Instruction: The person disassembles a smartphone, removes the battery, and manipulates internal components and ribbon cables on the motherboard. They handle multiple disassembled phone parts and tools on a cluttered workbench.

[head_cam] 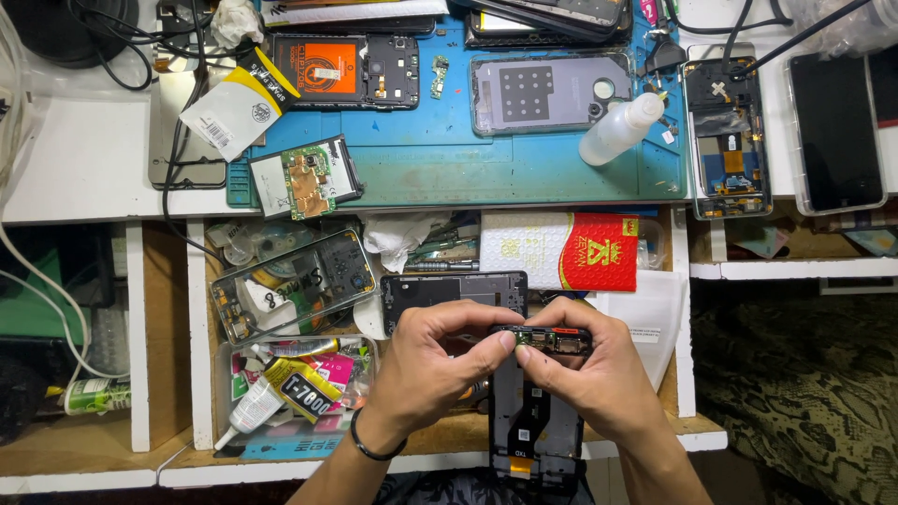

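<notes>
Left hand [426,360], right hand [599,369]: fingers pinch, seemingly, small circuit board [552,340].

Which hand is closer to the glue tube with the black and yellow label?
Left. The left hand sits just right of the glue tube; the right hand is farther right, beyond the left one.

Hidden behind the left hand [435,365] and right hand [589,369]: middle of the dark phone frame [533,430]. Cut off at the bottom edge: both forearms. Too small to make out: parts on the small green board [547,341] pinched between 2 thumbs.
</notes>
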